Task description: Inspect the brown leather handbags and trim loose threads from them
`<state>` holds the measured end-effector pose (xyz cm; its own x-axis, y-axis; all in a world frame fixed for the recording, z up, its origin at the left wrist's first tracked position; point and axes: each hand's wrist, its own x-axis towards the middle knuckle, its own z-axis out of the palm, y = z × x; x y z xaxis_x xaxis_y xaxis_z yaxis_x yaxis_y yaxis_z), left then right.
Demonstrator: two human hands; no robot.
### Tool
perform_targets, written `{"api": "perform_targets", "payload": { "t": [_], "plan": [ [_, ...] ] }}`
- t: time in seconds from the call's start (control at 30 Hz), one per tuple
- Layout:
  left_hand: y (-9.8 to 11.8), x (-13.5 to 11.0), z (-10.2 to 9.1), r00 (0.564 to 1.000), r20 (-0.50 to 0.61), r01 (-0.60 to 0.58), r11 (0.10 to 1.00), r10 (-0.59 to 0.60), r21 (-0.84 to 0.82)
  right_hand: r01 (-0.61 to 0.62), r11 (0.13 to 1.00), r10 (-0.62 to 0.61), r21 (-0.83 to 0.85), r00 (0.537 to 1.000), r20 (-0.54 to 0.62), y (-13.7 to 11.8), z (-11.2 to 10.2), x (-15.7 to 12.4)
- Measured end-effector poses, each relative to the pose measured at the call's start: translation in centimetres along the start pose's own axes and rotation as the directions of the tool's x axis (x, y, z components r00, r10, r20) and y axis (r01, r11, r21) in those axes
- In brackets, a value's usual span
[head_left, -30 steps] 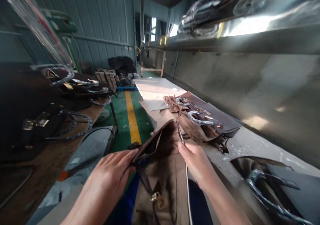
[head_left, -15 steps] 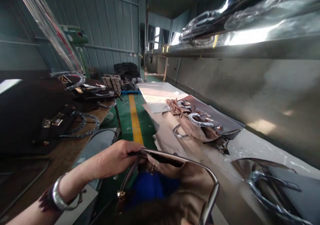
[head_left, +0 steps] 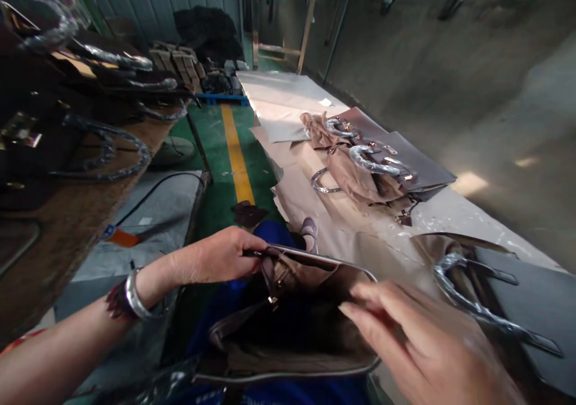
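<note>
An open handbag (head_left: 288, 363) with tan lining lies at the bottom centre, its mouth facing up and its inside dark. My left hand (head_left: 231, 254) pinches the far rim at its left end, with fingers closed round the edge. A short dark strap with a gold clasp (head_left: 272, 300) hangs inside, just below that hand. Over the bag's right end is my right hand (head_left: 423, 327), slightly blurred. Its thumb and fingers are apart with nothing visible between them; whether the fingertips touch the lining I cannot tell.
Paper-covered table (head_left: 288, 195) on the right bears brown bags with plastic-wrapped handles (head_left: 373, 162). Nearer lies another wrapped handle (head_left: 468, 303). Dark bags with wrapped handles (head_left: 108, 147) crowd the left table. An orange-handled tool (head_left: 123, 237) lies below it. A yellow line (head_left: 236, 159) crosses the green floor.
The view has tipped downward. The bag's mouth has opened wider and faces up more. My right hand has come into full view over its right side; my left hand keeps hold of the rim.
</note>
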<state>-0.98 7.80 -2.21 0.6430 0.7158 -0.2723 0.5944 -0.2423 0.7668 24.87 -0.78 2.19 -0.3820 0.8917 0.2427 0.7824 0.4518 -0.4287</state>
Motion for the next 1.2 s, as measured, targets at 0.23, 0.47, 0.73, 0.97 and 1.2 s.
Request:
{"api": "perform_targets", "payload": {
  "t": [0.23,0.47,0.73,0.97,1.2],
  "plan": [
    [-0.4,0.1,0.1,1.000,-0.021,0.000,1.000,-0.001,-0.021,0.152,0.978,-0.138,-0.145,0.985,0.103,1.3,3.9,5.6],
    [-1.4,-0.3,-0.2,0.994,-0.109,0.033,0.998,-0.027,0.054,0.101,0.995,-0.101,-0.003,0.994,0.048,1.3,5.4,6.8],
    [-2.3,-0.7,-0.8,0.995,-0.100,0.014,1.000,-0.013,0.003,-0.045,0.988,0.036,0.148,0.997,0.063,0.1,5.9,8.3],
    [-1.5,-1.2,-1.8,0.988,-0.129,0.037,0.943,-0.085,-0.332,-0.200,0.972,0.178,0.124,0.970,0.166,-0.7,6.3,9.3],
    [-1.0,1.4,0.7,0.971,-0.188,0.012,0.824,-0.144,-0.566,-0.198,0.973,0.180,0.117,0.972,0.151,-1.2,6.7,10.0]
  ]
}}
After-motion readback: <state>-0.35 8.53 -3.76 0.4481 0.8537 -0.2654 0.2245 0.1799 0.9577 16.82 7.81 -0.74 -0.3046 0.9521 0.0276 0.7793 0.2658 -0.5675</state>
